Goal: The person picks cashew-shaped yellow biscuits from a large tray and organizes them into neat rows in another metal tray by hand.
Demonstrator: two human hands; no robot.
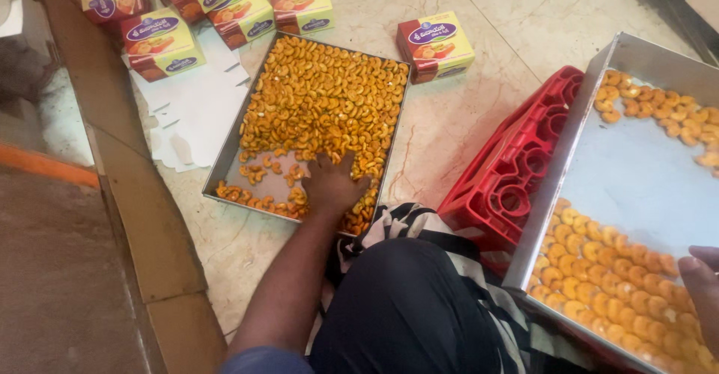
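My left hand point(329, 187) lies palm down in a flat steel tray point(225, 166) on the floor, its fingers spread among orange curved cashew-like snacks point(322, 93). The near left part of that tray shows bare metal with scattered pieces. My right hand point(704, 284) is only partly in view at the right edge. It rests on round orange sweets point(599, 262) in a second, larger steel tray point(554, 187). That tray is tilted and leans on a red plastic crate point(517, 172). Whether this hand grips anything is hidden.
Several yellow-and-red cardboard boxes point(434, 44) stand beyond the snack tray, with flat white box blanks point(191, 112) to its left. My knee in dark cloth point(404, 306) fills the near middle. A raised stone step point(127, 217) runs along the left.
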